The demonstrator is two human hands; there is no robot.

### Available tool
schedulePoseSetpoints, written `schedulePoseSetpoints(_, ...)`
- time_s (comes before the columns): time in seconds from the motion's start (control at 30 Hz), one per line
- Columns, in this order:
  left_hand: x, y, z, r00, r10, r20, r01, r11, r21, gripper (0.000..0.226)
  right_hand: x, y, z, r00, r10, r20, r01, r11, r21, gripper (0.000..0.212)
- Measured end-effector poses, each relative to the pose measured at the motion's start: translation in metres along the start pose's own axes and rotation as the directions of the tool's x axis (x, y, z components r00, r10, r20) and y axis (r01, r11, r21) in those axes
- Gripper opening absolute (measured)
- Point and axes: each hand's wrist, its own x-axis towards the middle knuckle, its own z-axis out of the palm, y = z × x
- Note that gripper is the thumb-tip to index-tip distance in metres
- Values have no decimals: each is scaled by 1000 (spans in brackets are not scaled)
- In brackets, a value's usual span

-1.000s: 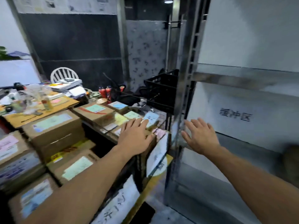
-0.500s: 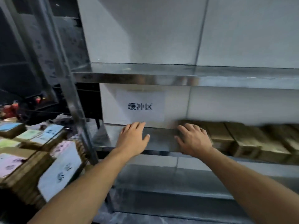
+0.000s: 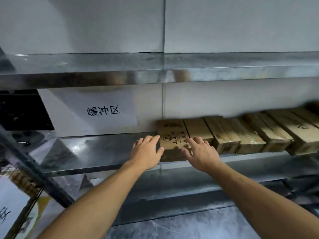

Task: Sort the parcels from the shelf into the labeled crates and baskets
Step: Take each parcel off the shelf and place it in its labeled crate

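Behind both spread hands [image 3: 146, 150], leftmost parcel's [image 3: 170, 133] front edge blurs.

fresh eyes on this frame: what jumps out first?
Two bare hands, left hand and right hand, reach onto the middle steel shelf at either side of the leftmost cardboard parcel, fingers open, nothing gripped. A row of similar parcels runs off to the right. A white paper sign with Chinese characters hangs on the wall left of them.
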Motion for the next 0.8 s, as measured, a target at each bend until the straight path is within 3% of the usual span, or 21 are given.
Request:
schedulePoseSetpoints(0.23, 51, -9, 30, 995, -12, 96, 18, 997, -70, 55, 32, -2, 25, 986, 169, 18, -169, 962, 213, 57)
schedulePoseSetpoints(0.37, 65, -16, 52, 980, -57, 191, 116, 942, -314, 56, 48, -3, 40, 966, 250, 59, -252, 876, 411, 58)
schedulePoseSetpoints(0.53, 59, -21, 64, 985, -73, 157, 155, 774, -614, 53, 50, -12, 52, 913, 406, -38, -260, 651, 713, 50)
schedulePoseSetpoints(0.6, 54, -23, 66, 989, -116, 94, 146, 613, -777, 43, 48, -17, 56, 896, 442, -35, -264, 595, 759, 42)
schedulePoseSetpoints(0.7, 52, -24, 64, 967, -249, 59, 132, 290, -948, 32, 50, -22, 62, 887, 461, -17, -260, 530, 807, 28)
schedulePoseSetpoints(0.73, 52, -26, 65, 960, -278, 37, 112, 261, -959, 32, 50, -24, 62, 888, 461, -13, -250, 505, 826, 27)
schedulePoseSetpoints(0.8, 53, -28, 64, 946, -324, -19, 87, 309, -947, 34, 51, -27, 60, 894, 448, -18, -198, 430, 881, 26)
